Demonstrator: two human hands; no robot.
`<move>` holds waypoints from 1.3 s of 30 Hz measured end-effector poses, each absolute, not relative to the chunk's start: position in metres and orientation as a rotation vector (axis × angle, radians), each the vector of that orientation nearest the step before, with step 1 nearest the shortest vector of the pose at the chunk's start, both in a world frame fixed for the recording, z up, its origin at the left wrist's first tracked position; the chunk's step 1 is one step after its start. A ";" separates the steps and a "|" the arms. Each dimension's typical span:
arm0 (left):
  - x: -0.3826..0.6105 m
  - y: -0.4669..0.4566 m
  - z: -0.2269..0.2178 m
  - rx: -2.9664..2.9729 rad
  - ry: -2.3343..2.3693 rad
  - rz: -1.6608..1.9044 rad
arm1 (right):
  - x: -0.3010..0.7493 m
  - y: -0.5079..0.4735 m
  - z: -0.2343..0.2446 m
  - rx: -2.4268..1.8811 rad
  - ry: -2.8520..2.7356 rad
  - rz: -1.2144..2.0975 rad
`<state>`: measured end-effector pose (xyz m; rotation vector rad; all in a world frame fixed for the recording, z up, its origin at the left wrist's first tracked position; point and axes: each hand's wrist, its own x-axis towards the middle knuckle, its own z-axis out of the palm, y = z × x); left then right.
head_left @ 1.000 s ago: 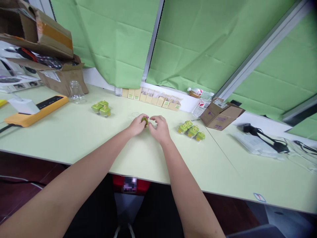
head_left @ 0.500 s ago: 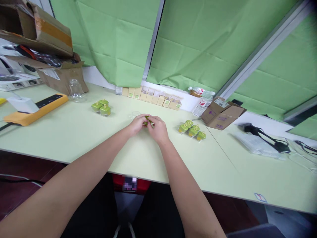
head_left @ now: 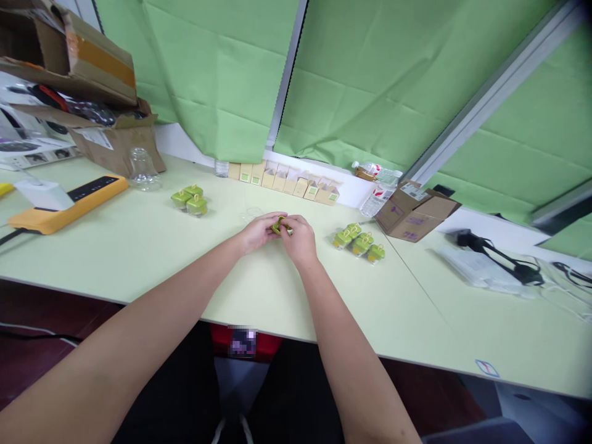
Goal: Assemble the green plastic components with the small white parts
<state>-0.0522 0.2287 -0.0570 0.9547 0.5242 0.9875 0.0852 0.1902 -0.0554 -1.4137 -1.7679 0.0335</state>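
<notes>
Over the middle of the table, my left hand (head_left: 259, 233) is closed on a small green lid (head_left: 278, 226), its hollow side partly showing. My right hand (head_left: 298, 237) meets it from the other side, its fingers pinched at the lid's edge. Fingers cover much of the piece. Just behind my left hand lies a clear plastic cup (head_left: 252, 213). Off to the left stand small clear containers (head_left: 197, 205) with green lids and loop handles. Several more green-lidded containers (head_left: 361, 244) stand in a cluster to the right of my right hand.
Along the back wall runs a row of small cardboard boxes (head_left: 282, 179). A yellow power strip (head_left: 69, 203) and a clear bottle (head_left: 142, 169) are at left. Plastic bottles (head_left: 377, 196), a carton (head_left: 416, 213) and a black strap (head_left: 502, 258) lie at right.
The green lid has turned so that more of its hollow side shows. My right hand has shifted slightly to the right, and its fingers have changed their hold.
</notes>
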 end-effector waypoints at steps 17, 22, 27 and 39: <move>-0.049 0.228 -0.058 0.917 0.517 0.956 | 0.080 0.185 -0.051 -1.381 -1.875 -0.121; -0.049 0.230 -0.059 0.855 0.538 0.999 | 0.078 0.185 -0.051 -1.309 -1.874 -0.114; -0.049 0.234 -0.061 0.802 0.560 0.991 | 0.077 0.183 -0.049 -1.272 -1.845 -0.061; -0.051 0.240 -0.064 0.756 0.760 0.996 | 0.080 0.186 -0.051 -1.295 -1.640 0.083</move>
